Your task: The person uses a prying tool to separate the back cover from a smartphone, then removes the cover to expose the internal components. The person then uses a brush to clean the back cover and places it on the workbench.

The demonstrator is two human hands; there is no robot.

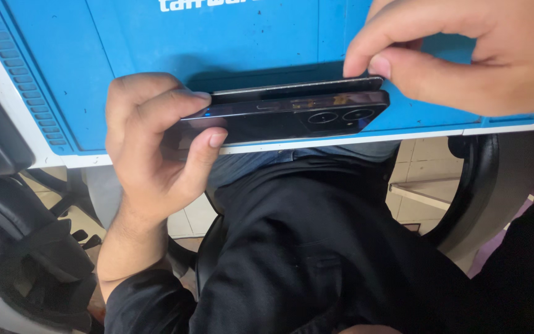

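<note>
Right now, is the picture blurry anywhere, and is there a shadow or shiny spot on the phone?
In the head view, the right hand looms large and slightly soft at the top corner; the left hand and dark phone look sharper. The phone's glossy edge catches faint glints, and a dark shadow lies behind it on the blue mat. The black clothing below is dim.

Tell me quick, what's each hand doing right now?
Left hand: closed, gripping the dark phone.
Right hand: fingertips pinching the phone's separated panel.
</note>
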